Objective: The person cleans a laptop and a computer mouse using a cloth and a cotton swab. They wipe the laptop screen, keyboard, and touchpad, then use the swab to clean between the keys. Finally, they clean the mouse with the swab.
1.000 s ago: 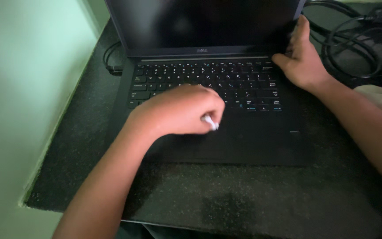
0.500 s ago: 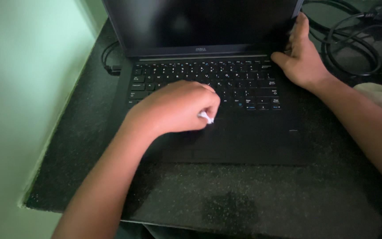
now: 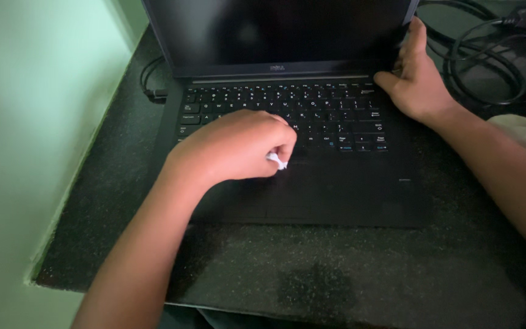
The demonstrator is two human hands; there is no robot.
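- left hand [image 3: 235,149] fisted over lower keyboard [image 3: 287,113], pinching small white wad [image 3: 277,161] between fingertips; wad just at bottom key row, above the palm rest
- right hand [image 3: 418,82] open, fingers spread, braced on the laptop [image 3: 336,189] at its right hinge corner, thumb on deck, fingers up against the dark screen [image 3: 281,30]
- laptop sits on dark speckled counter [image 3: 336,274]
- black cables [image 3: 482,61] coiled right of screen
- pale green wall [image 3: 31,122] on left
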